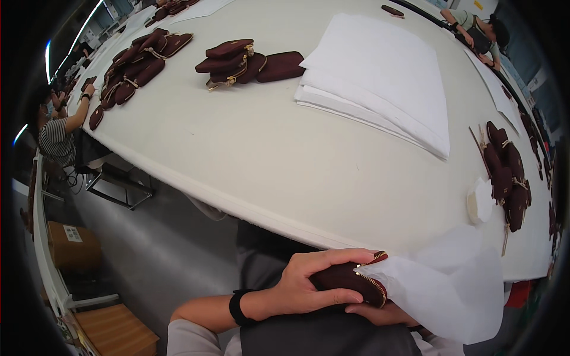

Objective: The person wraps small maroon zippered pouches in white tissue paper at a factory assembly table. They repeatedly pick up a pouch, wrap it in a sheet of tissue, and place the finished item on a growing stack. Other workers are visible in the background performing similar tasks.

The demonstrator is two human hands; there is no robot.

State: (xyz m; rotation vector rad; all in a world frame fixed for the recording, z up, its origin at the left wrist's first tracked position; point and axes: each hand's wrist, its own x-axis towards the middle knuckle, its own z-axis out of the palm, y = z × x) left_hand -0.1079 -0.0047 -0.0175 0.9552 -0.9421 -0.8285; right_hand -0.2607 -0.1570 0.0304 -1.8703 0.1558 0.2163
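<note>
Close to my body, at the table's front edge, my left hand grips a dark brown zip pouch. Its gold-toothed zip is undone and the mouth gapes to the right, showing a bit of red. A sheet of thin white tissue paper has one end in that mouth; the rest spreads loosely to the right. Under the pouch, my right hand is closed against its lower side. The paper covers part of this hand, so not all its fingers show.
A stack of white paper sheets lies on the white table. Brown pouches are piled beyond, with more at far left and right. A white roll stands at right. People work at left and far right.
</note>
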